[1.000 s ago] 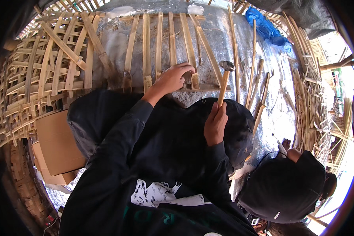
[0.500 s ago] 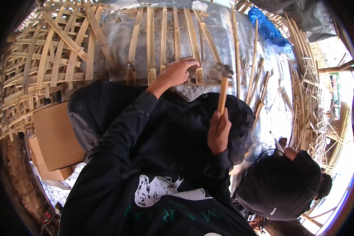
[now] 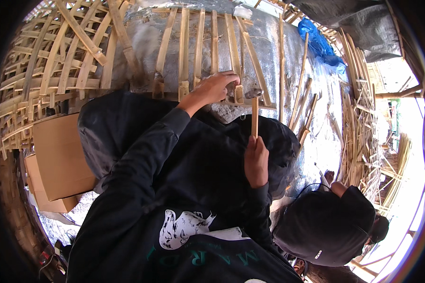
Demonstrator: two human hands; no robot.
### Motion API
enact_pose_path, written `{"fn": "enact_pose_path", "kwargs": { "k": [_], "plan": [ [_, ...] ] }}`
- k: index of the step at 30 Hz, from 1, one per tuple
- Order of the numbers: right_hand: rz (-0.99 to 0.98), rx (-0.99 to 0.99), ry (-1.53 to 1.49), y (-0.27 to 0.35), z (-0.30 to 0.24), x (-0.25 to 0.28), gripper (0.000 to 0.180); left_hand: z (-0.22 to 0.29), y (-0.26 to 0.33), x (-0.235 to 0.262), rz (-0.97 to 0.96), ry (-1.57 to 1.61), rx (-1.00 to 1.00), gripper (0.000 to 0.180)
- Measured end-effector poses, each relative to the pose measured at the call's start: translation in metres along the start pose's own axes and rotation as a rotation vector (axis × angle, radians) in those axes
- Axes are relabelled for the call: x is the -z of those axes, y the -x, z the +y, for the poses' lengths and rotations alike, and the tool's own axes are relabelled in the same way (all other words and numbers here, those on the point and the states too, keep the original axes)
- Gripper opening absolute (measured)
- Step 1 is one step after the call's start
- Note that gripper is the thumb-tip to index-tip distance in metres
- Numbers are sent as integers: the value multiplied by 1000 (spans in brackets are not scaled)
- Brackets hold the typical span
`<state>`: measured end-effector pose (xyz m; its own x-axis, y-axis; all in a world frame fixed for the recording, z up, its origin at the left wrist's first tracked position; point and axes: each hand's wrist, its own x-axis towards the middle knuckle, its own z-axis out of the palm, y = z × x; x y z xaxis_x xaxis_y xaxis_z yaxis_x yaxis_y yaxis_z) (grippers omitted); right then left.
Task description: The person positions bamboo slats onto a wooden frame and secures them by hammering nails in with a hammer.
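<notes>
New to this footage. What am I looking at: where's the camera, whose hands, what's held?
There is no machine here: a person works with bare hands. The single picture comes from a fisheye camera on their head looking down, so straight edges bend near the rim. Both black-sleeved forearms rise from the bottom edge. The right hand grips a hammer by its wooden handle, with the head at a bamboo slat. The left hand rests its fingers on that slat. The slats lie over a silvery sheet. A cardboard box sits at left; another person crouches at lower right.
</notes>
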<state>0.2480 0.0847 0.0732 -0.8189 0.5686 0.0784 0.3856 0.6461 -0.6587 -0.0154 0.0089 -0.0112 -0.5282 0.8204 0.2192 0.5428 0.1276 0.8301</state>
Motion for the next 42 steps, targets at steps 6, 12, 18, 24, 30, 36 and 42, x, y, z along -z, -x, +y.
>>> {"fn": "enact_pose_path", "kwargs": {
  "k": [6,12,18,24,30,36,42],
  "plan": [
    [48,-131,-162,6,-5,-1,25,-1,2,-1,30,28,-20,44],
    [-115,-115,-123,-13,-14,18,32,2,4,5,-7,39,16,45],
    [57,60,-22,-3,7,-2,28,0,-2,0,-24,23,-9,45],
    [26,-80,-136,-1,-13,4,26,4,4,1,16,60,33,63],
    [-87,66,21,-16,1,8,30,-3,4,4,-23,-33,59,68],
    [-58,54,-28,-57,-4,13,29,10,2,4,-37,46,133,67],
    [-152,61,122,-70,-3,20,36,2,2,4,-85,6,194,68]
  ]
}}
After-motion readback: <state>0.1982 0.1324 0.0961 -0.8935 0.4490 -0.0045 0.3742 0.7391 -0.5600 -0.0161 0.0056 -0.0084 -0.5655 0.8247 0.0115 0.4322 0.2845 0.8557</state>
